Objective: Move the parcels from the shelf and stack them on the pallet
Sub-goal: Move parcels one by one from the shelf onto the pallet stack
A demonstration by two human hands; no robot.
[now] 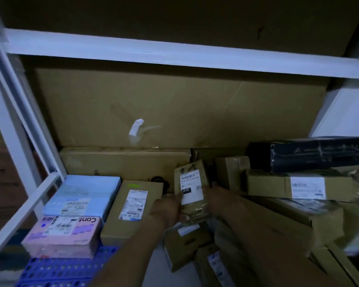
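Head view shows the left hand (pixel 166 206) and right hand (pixel 215 196) clamped on one small brown parcel (pixel 192 182). Each hand grips a lower side edge, and the white label faces the camera. The parcel is held tilted above the heap, between the two piles, and is not on the pallet (pixel 71 270). I judge this the carry step for this piece. Just left of the hands sits a brown box (pixel 133 206) with a long label. Beyond it are a blue box (pixel 83 193) and a pink box (pixel 62 235), the pink one resting on the blue grid of the pallet. Whether the other two also sit on the pallet I cannot tell. If they do, three pieces are placed, in one layer with nothing on top. To the right and below the forearms the heap still waits. It holds one black-wrapped parcel (pixel 317 154) on top of a flat labelled box (pixel 298 187). There is a small upright box (pixel 232 172) beside them, a wide box (pixel 303 216) underneath, and at least two more low boxes (pixel 184 245) near the wrists. That makes six or more, and the dim light and overlap hide the exact count. At the back lie one long box (pixel 122 162) and one large cardboard sheet (pixel 174 108) under the white shelf beam (pixel 174 56). By my judgement most of the work is left.
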